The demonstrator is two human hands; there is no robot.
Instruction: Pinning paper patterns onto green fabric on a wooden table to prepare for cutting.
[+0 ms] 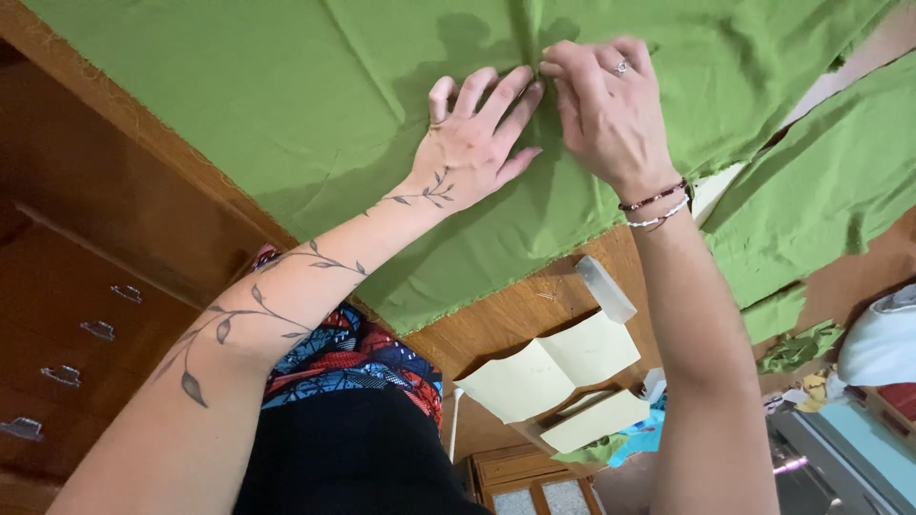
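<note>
A large sheet of green fabric [315, 105] lies spread over a wooden table [515, 310]. My left hand [472, 138] rests flat on the cloth, fingers spread and pointing away from me. Right beside it, my right hand [606, 105] pinches a fold of the same cloth between thumb and fingertips, close to the left hand's fingertips. A crease runs up the fabric from where the two hands meet. A ring and two bracelets are on the right hand and wrist.
More green fabric pieces [821, 191] lie at the right. Pale yellow paper pieces [549, 372] and a small clear plastic block [604, 289] sit near the table's front edge. Green scraps [800, 348] lie lower right. A wooden drawer unit with handles [67, 372] stands at the left.
</note>
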